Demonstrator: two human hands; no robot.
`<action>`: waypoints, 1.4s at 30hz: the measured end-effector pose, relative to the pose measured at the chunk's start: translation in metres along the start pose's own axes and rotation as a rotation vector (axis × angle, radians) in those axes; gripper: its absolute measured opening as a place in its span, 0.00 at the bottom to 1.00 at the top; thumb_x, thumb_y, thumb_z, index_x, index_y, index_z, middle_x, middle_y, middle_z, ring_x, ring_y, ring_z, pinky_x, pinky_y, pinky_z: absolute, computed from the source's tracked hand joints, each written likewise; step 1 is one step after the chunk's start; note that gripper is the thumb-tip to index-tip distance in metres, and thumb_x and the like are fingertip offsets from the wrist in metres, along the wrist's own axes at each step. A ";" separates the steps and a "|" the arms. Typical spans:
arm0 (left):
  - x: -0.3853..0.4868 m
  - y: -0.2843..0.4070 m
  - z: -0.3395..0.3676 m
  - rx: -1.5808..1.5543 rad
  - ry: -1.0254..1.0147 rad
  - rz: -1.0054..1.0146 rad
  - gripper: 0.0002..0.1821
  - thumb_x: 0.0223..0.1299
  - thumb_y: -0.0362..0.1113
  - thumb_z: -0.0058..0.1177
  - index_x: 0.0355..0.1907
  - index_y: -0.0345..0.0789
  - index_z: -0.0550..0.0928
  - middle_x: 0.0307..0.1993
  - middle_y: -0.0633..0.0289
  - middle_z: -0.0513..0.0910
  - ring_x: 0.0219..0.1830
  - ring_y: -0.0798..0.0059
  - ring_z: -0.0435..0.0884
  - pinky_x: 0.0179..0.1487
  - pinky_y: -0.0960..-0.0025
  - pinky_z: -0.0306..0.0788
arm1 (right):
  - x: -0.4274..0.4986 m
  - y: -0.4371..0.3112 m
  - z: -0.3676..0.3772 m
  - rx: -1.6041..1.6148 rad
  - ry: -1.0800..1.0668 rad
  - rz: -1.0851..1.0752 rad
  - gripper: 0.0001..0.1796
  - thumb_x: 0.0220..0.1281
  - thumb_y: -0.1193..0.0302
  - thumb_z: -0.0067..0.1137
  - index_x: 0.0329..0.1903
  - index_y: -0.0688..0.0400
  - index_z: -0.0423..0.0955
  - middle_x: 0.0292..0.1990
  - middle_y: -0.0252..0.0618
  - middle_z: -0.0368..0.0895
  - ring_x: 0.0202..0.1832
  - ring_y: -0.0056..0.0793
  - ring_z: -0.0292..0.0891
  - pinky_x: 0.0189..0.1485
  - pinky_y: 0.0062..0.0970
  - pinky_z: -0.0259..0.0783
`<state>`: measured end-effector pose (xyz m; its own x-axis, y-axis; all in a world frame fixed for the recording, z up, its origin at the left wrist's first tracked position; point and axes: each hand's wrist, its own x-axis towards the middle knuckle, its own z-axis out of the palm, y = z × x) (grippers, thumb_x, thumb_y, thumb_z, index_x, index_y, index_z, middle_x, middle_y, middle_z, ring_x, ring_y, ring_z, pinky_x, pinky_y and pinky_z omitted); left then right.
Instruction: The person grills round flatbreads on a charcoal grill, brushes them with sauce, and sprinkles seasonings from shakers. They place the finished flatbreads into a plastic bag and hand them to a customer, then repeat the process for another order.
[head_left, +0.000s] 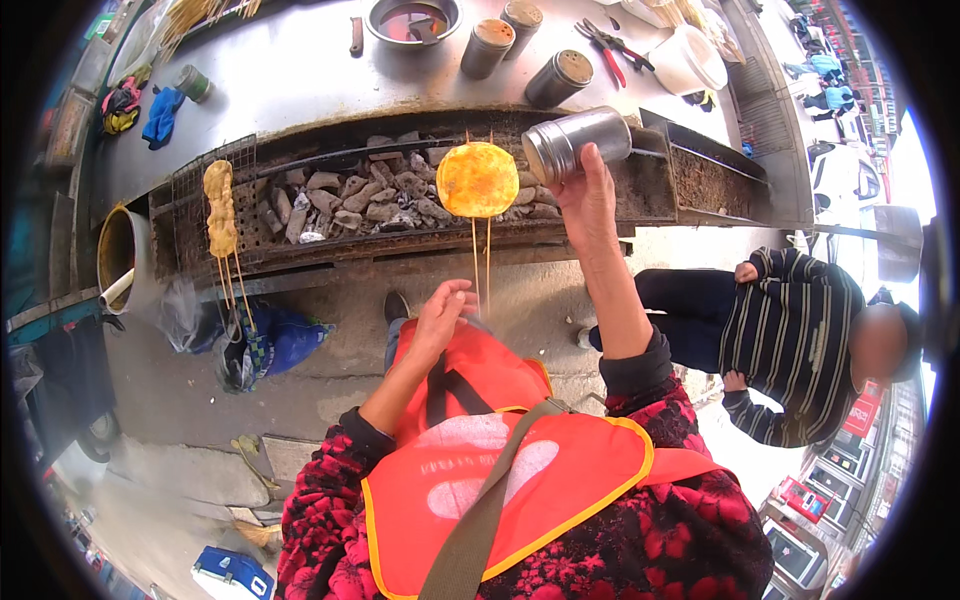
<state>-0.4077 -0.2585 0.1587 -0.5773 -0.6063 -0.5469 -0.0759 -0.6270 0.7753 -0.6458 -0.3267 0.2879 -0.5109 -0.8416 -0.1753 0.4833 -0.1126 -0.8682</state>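
Note:
My right hand (589, 199) grips a metal seasoning shaker (589, 139), tilted on its side above the charcoal grill (405, 240). To its left, a round, flat, orange-yellow food piece (478, 180) lies over the coals on two thin wooden sticks (481, 255). My left hand (442, 315) is beside the lower ends of those sticks, its fingers apart and partly curled. Whether the fingertips touch the sticks is hard to tell. At the grill's left end, a lumpy battered skewer (220, 206) rests on a wire mesh (191, 187).
Behind the grill, a metal counter (285, 82) bears a bowl of reddish liquid (415, 22), more shakers (487, 49), red-handled pliers (613, 56) and a white tub (688, 60). A person in a striped top (787, 345) stands at the right. Bags (289, 341) lie below the grill's left end.

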 end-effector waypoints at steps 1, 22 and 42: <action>0.002 0.000 0.004 0.019 0.001 0.011 0.16 0.69 0.42 0.37 0.53 0.37 0.70 0.44 0.62 0.79 0.41 0.80 0.78 0.42 0.76 0.71 | -0.004 0.000 -0.001 -0.091 -0.033 0.023 0.31 0.55 0.53 0.61 0.55 0.59 0.64 0.48 0.36 0.74 0.47 0.24 0.74 0.46 0.27 0.76; 0.034 0.027 0.027 -1.049 -0.453 -0.284 0.14 0.68 0.42 0.30 0.28 0.41 0.69 0.14 0.74 0.57 0.11 0.88 0.50 0.12 0.81 0.44 | -0.019 -0.037 0.006 -0.037 -0.003 -0.040 0.33 0.56 0.52 0.60 0.54 0.63 0.63 0.45 0.36 0.73 0.43 0.24 0.75 0.44 0.28 0.76; 0.021 -0.054 -0.034 -0.767 0.263 -0.294 0.20 0.70 0.51 0.32 0.50 0.40 0.72 0.35 0.59 0.80 0.32 0.71 0.80 0.35 0.69 0.75 | -0.005 0.010 0.009 -0.123 0.022 -0.077 0.32 0.53 0.56 0.64 0.53 0.62 0.62 0.45 0.36 0.73 0.44 0.25 0.75 0.42 0.27 0.77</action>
<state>-0.3881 -0.2540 0.0941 -0.4060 -0.4016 -0.8209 0.4323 -0.8758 0.2147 -0.6324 -0.3287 0.2843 -0.5595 -0.8208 -0.1150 0.3517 -0.1095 -0.9297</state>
